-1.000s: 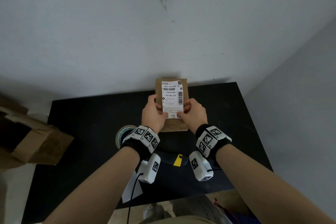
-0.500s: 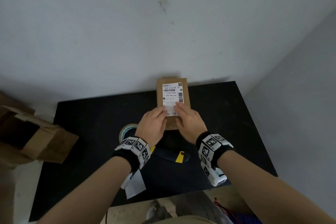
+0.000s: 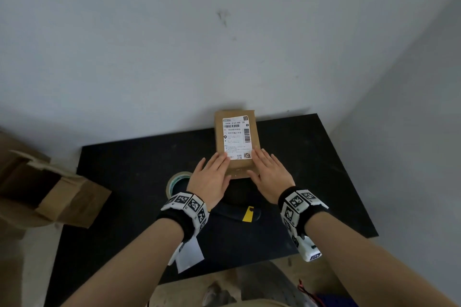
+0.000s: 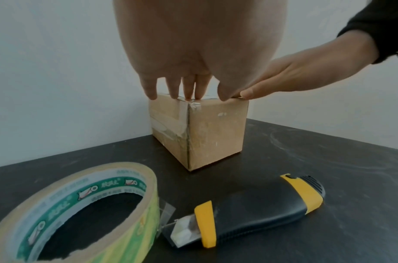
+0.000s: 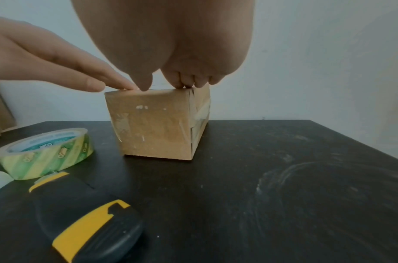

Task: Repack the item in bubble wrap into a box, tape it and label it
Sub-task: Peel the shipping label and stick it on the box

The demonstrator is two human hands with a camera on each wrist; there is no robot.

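Lighting is looking soft and kinda dim, nothing blowing out. The brown cardboard box [image 3: 236, 143] is throwing a faint shadow on the pale wall behind. The matte black desk [image 5: 283, 178] is showing dusty swirls. Wrist views are bending hard at the edges, with palms blurring up close.

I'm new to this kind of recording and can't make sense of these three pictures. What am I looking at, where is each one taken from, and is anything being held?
No machine here: a person wears cameras on the head and on both wrists. The head view looks down at the black table. The wrist views look along each hand. The left hand and right hand lie flat, fingers straight, on top of the cardboard box, beside the white shipping label stuck to its top. Neither hand grips anything. On the table lie a tape roll and a black and yellow box cutter.
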